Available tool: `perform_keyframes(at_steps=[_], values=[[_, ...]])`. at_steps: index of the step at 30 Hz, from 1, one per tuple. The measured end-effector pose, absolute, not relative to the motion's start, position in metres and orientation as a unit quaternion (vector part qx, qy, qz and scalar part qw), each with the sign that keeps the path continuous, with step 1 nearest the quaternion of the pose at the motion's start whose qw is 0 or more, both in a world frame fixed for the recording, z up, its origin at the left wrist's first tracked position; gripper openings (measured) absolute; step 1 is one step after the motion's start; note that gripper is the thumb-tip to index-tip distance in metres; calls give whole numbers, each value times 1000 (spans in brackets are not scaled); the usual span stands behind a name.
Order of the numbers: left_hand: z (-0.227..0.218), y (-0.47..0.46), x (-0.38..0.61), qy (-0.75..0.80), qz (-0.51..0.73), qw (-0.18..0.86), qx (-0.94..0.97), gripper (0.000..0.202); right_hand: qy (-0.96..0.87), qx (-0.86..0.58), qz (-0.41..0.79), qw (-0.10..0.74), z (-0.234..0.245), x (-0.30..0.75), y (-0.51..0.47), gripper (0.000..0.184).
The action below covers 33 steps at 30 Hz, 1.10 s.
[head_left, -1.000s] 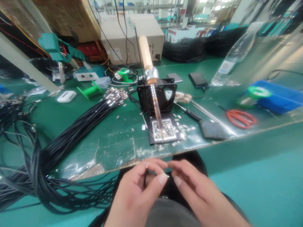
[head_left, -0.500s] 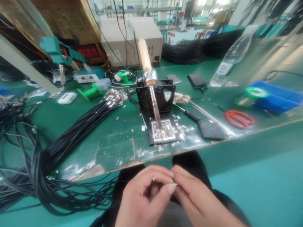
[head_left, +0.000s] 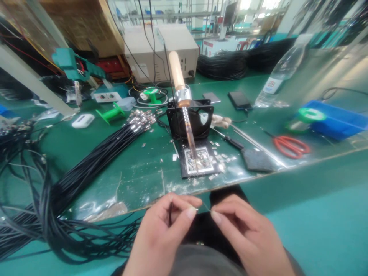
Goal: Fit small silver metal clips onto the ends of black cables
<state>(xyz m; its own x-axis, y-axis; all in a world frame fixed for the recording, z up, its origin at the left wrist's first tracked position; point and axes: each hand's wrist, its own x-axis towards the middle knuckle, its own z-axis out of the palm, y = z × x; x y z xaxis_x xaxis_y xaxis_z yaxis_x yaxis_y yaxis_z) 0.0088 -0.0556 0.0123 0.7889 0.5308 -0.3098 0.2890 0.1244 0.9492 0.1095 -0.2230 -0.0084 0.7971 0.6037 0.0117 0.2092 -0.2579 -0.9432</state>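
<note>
Our left hand (head_left: pixel 161 230) grips a black cable (head_left: pixel 170 214), a small pale tip (head_left: pixel 196 209) showing at the thumb; our right hand (head_left: pixel 253 234) pinches what looks like a fine strand (head_left: pixel 206 207). Both are just off the bench (head_left: pixel 138 165)'s front edge. We seem to be working the cable's end, which calls for light, steady fingertips. Beyond that edge, a smooth wooden-handled soldering iron (head_left: pixel 183 96) slants over a square tray (head_left: pixel 186 165) of shiny scraps.

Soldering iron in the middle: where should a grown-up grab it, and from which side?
Probably by the wooden handle, from above. The soldering iron leans with that end sticking up past the black frame, while its metal shaft slants down. I'd avoid the shaft: it might be hot.
</note>
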Motion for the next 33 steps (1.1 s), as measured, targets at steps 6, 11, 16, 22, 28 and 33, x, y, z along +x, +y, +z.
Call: perform_keyframes(at_steps=[6,11,16,22,28,33], values=[[11,-47,16,319,37,744,586,27,-236,-780,96,571,-6,115,-224,16],[12,-48,20,332,60,752,566,24,-247,-770,46,586,-16,111,-223,11],[11,-47,23,352,66,741,569,37,-265,-767,-10,584,-20,108,-218,10],[8,-45,34,345,141,707,600,29,-321,-745,-52,582,-18,113,-206,13],[10,-47,41,337,154,687,625,22,-332,-722,-76,602,-18,115,-192,14],[12,-47,44,336,160,688,623,23,-347,-721,-94,593,-19,115,-189,16]])
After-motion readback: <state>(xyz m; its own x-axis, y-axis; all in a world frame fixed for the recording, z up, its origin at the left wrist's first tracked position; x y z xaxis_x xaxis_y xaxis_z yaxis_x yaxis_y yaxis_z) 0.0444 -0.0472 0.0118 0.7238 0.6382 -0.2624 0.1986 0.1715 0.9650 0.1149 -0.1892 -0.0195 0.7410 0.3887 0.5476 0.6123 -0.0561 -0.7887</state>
